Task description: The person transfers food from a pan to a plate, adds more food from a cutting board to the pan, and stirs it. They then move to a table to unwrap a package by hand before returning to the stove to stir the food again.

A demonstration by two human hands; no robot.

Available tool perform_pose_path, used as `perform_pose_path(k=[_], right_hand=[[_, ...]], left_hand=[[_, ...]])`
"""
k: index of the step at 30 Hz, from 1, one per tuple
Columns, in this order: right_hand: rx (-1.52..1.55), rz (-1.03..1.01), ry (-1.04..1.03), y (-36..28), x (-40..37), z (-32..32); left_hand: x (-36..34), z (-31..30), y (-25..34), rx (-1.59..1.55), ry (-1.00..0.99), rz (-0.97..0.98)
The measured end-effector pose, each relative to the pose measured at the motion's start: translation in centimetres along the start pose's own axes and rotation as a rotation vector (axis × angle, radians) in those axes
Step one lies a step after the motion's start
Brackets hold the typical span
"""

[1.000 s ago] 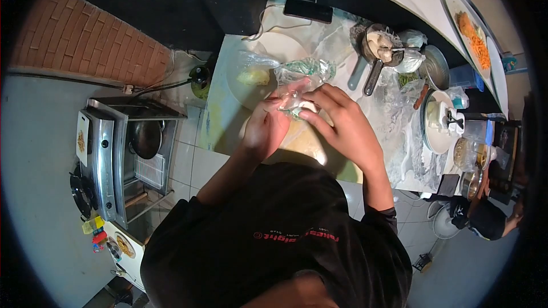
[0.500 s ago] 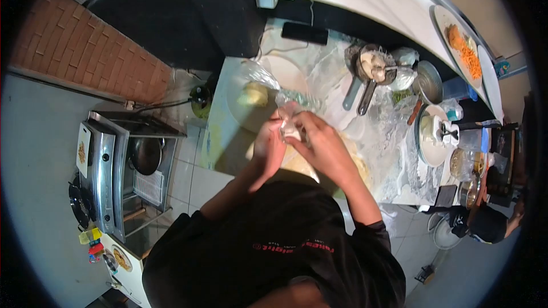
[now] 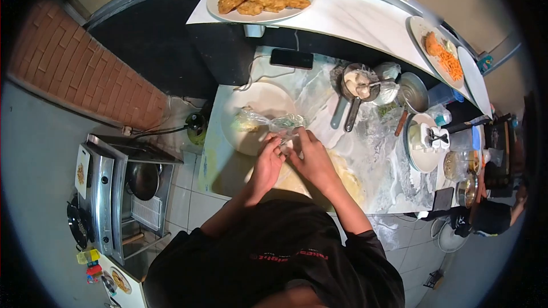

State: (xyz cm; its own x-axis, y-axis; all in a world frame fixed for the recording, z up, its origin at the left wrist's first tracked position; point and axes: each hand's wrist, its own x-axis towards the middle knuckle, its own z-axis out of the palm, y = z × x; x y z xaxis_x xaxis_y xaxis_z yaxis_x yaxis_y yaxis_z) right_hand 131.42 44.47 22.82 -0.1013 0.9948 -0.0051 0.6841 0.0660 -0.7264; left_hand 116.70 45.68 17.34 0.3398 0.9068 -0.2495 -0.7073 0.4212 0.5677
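We see both hands brought together over the marbled table (image 3: pixel 315 92), the left hand (image 3: pixel 266 166) and the right hand (image 3: pixel 311 157) with their fingers closed on a small piece of clear plastic (image 3: pixel 287 144). It sits between the fingertips, just beside the near edge of the pale plate (image 3: pixel 268 92); what it contains, if anything, is too small for us to tell. The film looks thin and crumpled, so we judge that uneven pulling could tear it, and slick fingers could let it slip. The loose plastic bag (image 3: pixel 290 121) lies just beyond the fingers, so we could snag it by mistake and drag it against the pale lump (image 3: pixel 246 121) on the plate. A careless right elbow might also knock the saucepan (image 3: pixel 345 84).
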Motion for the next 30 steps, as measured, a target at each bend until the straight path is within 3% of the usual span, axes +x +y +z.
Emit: perform_pose_path(k=[10, 12, 14, 20, 24, 30], right_hand=[[0.073, -0.030, 0.042, 0.4, 0.4, -1.9], [0.098, -0.025, 0.039, -0.3, 0.3, -2.9], [0.210, 0.108, -0.019, -0.9, 0.3, -4.0], [0.337, 0.037, 0.108, 0.9, 0.4, -3.2], [0.207, 0.037, 0.097, -0.4, 0.3, -3.1], [0.205, -0.001, 0.153, -0.2, 0.5, -2.7]], left_hand=[[0.6, -0.1, 0.5, -0.090, -0.030, -0.046], [0.7, 0.0, 0.7, -0.005, -0.015, -0.061], [0.9, -0.6, 0.4, 0.010, 0.025, -0.059], [1.4, -1.1, 1.0, 0.213, -0.124, -0.159], [0.8, 1.1, 1.5, 0.371, -0.093, -0.111], [1.6, -0.4, 0.8, 0.156, -0.035, -0.152]])
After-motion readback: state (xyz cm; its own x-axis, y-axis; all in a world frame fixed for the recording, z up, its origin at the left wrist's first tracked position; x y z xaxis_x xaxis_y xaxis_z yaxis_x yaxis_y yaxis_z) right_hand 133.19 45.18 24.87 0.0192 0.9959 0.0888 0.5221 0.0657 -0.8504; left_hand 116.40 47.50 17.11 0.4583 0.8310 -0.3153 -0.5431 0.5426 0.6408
